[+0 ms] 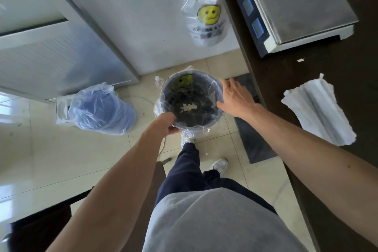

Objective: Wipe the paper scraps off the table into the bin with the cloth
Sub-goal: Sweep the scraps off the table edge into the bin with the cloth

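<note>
A round grey bin (pixel 212 117) lined with a clear bag is on the floor in front of my feet. White paper scraps (pixel 189 107) lie inside it among dark rubbish. My left hand (pixel 166 125) grips the bin's near rim. My right hand (pixel 235 98) has its fingers spread and touches the bin's right rim. A white cloth (pixel 319 108) lies crumpled on the dark table (pixel 286 80) to the right, apart from both hands. One small white scrap (pixel 300 60) lies on the table near the scale.
A steel-topped weighing scale (pixel 294 4) stands at the table's far end. A clear bag with a yellow smiley face (pixel 206 16) hangs off the table corner. A blue water jug wrapped in plastic (pixel 100 108) stands on the tiled floor to the left. A dark mat (pixel 253 141) lies along the table's edge.
</note>
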A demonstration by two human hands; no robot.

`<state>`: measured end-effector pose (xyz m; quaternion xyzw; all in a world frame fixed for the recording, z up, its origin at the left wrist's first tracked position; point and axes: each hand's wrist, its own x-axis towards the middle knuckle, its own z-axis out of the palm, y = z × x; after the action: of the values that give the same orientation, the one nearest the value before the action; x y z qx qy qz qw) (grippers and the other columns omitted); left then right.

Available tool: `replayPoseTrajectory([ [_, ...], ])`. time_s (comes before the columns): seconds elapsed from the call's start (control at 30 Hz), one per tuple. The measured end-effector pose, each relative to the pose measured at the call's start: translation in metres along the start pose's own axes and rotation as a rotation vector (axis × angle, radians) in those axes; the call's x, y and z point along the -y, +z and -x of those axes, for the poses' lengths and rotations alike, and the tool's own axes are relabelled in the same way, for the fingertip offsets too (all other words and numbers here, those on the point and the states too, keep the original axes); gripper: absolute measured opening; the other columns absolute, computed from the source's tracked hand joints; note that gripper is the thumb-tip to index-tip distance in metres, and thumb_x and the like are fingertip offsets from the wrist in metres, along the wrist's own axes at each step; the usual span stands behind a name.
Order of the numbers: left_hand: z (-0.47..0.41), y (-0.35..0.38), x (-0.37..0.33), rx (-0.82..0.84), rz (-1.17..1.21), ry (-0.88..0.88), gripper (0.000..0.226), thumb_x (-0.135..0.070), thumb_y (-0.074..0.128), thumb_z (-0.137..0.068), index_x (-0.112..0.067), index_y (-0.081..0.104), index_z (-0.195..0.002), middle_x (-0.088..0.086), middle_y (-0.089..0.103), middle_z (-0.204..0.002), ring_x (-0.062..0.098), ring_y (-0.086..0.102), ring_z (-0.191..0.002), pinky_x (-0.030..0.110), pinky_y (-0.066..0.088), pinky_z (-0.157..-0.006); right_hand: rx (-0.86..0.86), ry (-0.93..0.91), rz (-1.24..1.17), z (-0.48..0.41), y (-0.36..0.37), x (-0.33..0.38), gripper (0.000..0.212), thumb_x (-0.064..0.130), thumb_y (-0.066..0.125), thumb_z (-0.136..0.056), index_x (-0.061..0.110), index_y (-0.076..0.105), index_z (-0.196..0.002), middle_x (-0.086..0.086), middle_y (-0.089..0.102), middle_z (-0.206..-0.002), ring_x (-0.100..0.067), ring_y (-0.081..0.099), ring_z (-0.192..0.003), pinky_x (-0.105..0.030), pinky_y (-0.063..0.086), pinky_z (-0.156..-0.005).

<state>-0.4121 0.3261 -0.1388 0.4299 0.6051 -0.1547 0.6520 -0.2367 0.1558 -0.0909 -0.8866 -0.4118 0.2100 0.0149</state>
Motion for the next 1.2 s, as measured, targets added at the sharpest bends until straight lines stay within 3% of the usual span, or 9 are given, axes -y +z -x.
replayPoseTrajectory([
  [0.1,-0.008,-0.006,-0.007,0.001,0.036,-0.022,0.021,0.005,0.035,-0.097,-0.002,0.045,-0.114,0.015,0.060,-0.088,0.022,0.065,-0.064,0.032,0.060,-0.056,0.108,0.117,-0.163,-0.014,0.012,0.002,0.076,0.040,0.065,-0.090,0.002,0.029,-0.145,-0.017,0.049,-0.135,-0.032,0.058,-0.113,-0.043,0.052,-0.090],
  [0.27,-0.036,-0.017,-0.015,-0.006,0.058,-0.043,0.028,0.004,0.039,-0.096,-0.001,0.046,-0.122,0.016,0.062,-0.090,0.021,0.068,-0.059,0.032,0.060,-0.054,0.350,0.311,-0.304,-0.041,0.035,0.004,0.066,0.048,0.056,-0.094,0.006,0.039,-0.142,-0.012,0.059,-0.126,-0.027,0.061,-0.107,-0.038,0.051,-0.084],
  [0.47,-0.070,-0.026,-0.031,-0.036,0.064,-0.049,0.020,0.005,0.042,-0.096,0.001,0.051,-0.113,0.014,0.064,-0.083,0.015,0.066,-0.048,0.028,0.058,-0.048,0.406,0.374,-0.440,-0.070,0.069,0.011,0.050,0.049,0.048,-0.098,0.009,0.051,-0.129,-0.008,0.066,-0.110,-0.024,0.065,-0.094,-0.040,0.053,-0.082],
  [0.57,-0.087,-0.031,-0.040,-0.035,0.063,-0.081,0.018,0.004,0.041,-0.096,0.000,0.050,-0.111,0.014,0.065,-0.084,0.019,0.066,-0.061,0.028,0.058,-0.048,0.429,0.406,-0.489,-0.090,0.087,0.014,0.043,0.048,0.049,-0.096,0.012,0.057,-0.118,-0.005,0.070,-0.098,-0.022,0.068,-0.087,-0.044,0.056,-0.084],
  [0.73,-0.115,-0.040,-0.051,-0.022,0.044,-0.102,0.018,0.003,0.042,-0.098,-0.010,0.051,-0.090,0.012,0.065,-0.087,0.019,0.068,-0.067,0.030,0.060,-0.058,0.418,0.633,-0.839,-0.126,0.112,0.022,0.017,0.019,0.055,-0.096,0.010,0.060,-0.109,-0.009,0.072,-0.092,-0.022,0.072,-0.078,-0.038,0.061,-0.077],
  [0.87,-0.154,-0.044,-0.056,-0.026,0.032,-0.122,0.013,0.002,0.045,-0.097,-0.003,0.054,-0.106,0.015,0.067,-0.091,0.017,0.069,-0.056,0.029,0.059,-0.052,0.381,0.783,-1.037,-0.151,0.141,0.027,0.023,0.009,0.052,-0.096,0.005,0.059,-0.118,-0.013,0.069,-0.101,-0.027,0.071,-0.085,-0.035,0.062,-0.072],
  [1.0,-0.201,-0.041,-0.060,-0.040,-0.013,-0.118,0.023,0.001,0.048,-0.096,0.001,0.054,-0.118,0.021,0.066,-0.109,0.023,0.069,-0.069,0.026,0.057,-0.049,0.391,0.875,-1.143,-0.184,0.177,0.024,0.028,0.007,0.053,-0.095,0.009,0.053,-0.123,-0.013,0.065,-0.108,-0.027,0.070,-0.089,-0.036,0.063,-0.071],
  [1.2,-0.289,-0.024,-0.053,-0.057,-0.014,-0.144,0.025,-0.008,0.053,-0.098,0.001,0.055,-0.121,0.019,0.065,-0.110,0.026,0.070,-0.082,0.034,0.062,-0.068,0.370,0.890,-1.128,-0.234,0.227,-0.002,0.021,0.007,0.051,-0.099,0.011,0.054,-0.120,-0.011,0.067,-0.100,-0.026,0.072,-0.081,-0.033,0.062,-0.066],
])
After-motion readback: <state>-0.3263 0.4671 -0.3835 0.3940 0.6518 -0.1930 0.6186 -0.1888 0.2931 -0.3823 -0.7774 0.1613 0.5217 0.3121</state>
